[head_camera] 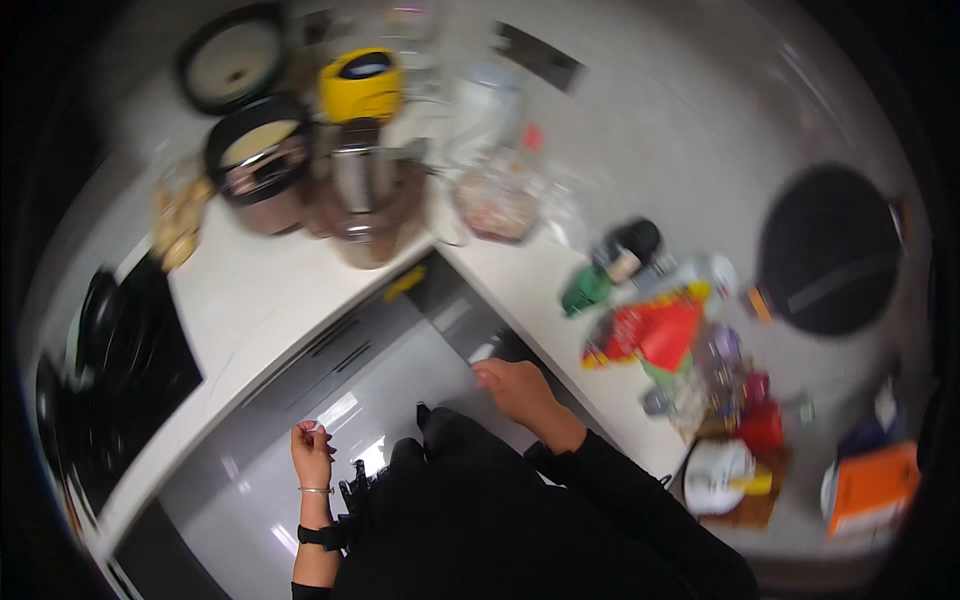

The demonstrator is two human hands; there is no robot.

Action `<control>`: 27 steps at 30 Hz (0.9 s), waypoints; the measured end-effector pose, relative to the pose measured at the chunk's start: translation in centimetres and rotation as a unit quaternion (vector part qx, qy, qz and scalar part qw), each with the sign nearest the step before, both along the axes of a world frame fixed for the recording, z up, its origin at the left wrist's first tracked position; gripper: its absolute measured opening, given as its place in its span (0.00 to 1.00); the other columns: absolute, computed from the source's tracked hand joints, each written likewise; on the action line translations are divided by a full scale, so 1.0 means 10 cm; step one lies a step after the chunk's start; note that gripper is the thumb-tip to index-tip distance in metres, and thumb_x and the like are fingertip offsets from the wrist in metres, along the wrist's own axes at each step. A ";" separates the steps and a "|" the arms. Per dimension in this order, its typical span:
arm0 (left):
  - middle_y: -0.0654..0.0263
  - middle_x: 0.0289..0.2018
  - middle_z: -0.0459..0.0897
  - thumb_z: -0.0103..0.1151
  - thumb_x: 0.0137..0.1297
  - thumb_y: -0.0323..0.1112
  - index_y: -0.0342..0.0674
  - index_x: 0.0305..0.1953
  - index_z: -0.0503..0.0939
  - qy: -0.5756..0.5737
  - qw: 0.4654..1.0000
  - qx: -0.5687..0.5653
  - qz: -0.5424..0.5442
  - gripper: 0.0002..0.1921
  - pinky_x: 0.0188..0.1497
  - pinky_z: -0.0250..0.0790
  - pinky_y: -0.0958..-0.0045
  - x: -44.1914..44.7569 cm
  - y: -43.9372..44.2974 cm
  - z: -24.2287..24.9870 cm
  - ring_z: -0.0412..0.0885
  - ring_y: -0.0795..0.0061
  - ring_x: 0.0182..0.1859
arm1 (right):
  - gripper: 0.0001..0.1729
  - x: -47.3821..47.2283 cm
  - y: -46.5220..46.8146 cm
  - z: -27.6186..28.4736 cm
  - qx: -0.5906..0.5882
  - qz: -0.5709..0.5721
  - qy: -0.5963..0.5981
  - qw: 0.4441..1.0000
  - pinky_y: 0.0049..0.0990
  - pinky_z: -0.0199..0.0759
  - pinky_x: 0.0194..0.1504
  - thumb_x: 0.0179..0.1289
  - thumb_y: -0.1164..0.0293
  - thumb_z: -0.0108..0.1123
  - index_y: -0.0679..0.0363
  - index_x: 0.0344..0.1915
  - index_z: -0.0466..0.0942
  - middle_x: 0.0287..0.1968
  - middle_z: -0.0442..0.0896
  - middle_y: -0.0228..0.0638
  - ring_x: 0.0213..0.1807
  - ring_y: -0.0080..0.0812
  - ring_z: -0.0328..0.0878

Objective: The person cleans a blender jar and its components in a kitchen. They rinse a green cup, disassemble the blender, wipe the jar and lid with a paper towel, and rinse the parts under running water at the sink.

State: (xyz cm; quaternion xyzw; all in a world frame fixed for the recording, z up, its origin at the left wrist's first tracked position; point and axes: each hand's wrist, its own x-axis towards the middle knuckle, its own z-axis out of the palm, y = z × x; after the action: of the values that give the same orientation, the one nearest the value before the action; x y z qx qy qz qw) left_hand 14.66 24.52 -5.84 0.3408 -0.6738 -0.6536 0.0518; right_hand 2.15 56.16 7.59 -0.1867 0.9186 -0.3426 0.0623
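Observation:
My left hand point(310, 454) hangs low over the glossy grey floor point(360, 382), fingers loosely curled with a little space between them and nothing visible in them. A bracelet and a black band circle that wrist. My right hand point(523, 396) is beside the right-hand counter point(525, 292), its fingers bent at the edge of a dark opening point(517, 349) beneath the worktop, possibly a drawer. A small white thing point(484, 351) shows just past the fingertips. Blur and the hand itself hide whether the fingers grip anything.
On the corner worktop stand an open rice cooker point(262, 165), a brown kitchen appliance point(364, 195) and a yellow container point(362, 84). Red packets point(652, 326), a green-capped bottle point(589, 289) and jars line the right counter. A black cooktop point(142, 337) is left; a round black pan-like object point(832, 247) is right.

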 end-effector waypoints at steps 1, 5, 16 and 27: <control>0.64 0.24 0.76 0.52 0.64 0.32 0.37 0.42 0.67 0.008 0.998 -0.009 -0.056 0.09 0.16 0.62 0.81 -0.06 0.07 0.06 0.72 0.80 0.19 | 0.10 0.17 0.14 0.06 0.008 -0.035 -0.009 0.999 0.36 0.72 0.36 0.59 0.66 0.53 0.56 0.37 0.78 0.30 0.82 0.40 0.33 0.46 0.78; 0.64 0.25 0.76 0.53 0.63 0.30 0.37 0.41 0.67 0.011 0.975 -0.057 -0.215 0.08 0.17 0.64 0.81 -0.43 0.51 0.30 0.73 0.80 0.19 | 0.10 0.66 0.79 0.20 0.039 -0.185 -0.043 0.981 0.35 0.71 0.34 0.54 0.62 0.60 0.56 0.31 0.79 0.26 0.81 0.39 0.31 0.44 0.78; 0.64 0.28 0.75 0.53 0.62 0.27 0.35 0.42 0.68 0.062 0.915 -0.073 -0.392 0.09 0.20 0.70 0.79 -0.86 1.68 0.37 0.75 0.79 0.23 | 0.08 1.70 2.96 0.14 -0.092 -0.632 -0.008 0.769 0.28 0.72 0.29 0.55 0.69 0.62 0.63 0.30 0.79 0.23 0.81 0.40 0.24 0.33 0.80; 0.63 0.28 0.77 0.56 0.62 0.29 0.35 0.40 0.71 0.038 0.843 -0.100 -0.526 0.08 0.20 0.69 0.79 -1.39 2.87 0.46 0.77 0.77 0.24 | 0.05 2.13 3.93 0.37 -0.046 -0.701 0.197 0.684 0.24 0.70 0.32 0.59 0.75 0.56 0.61 0.35 0.79 0.28 0.81 0.36 0.27 0.24 0.76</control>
State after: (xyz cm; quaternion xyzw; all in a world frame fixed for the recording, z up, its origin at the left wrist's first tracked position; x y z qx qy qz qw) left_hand 0.74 53.20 -1.25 -0.0974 -0.8112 -0.5240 -0.2405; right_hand 23.43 95.44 11.25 0.4455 0.7560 -0.2836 -0.3867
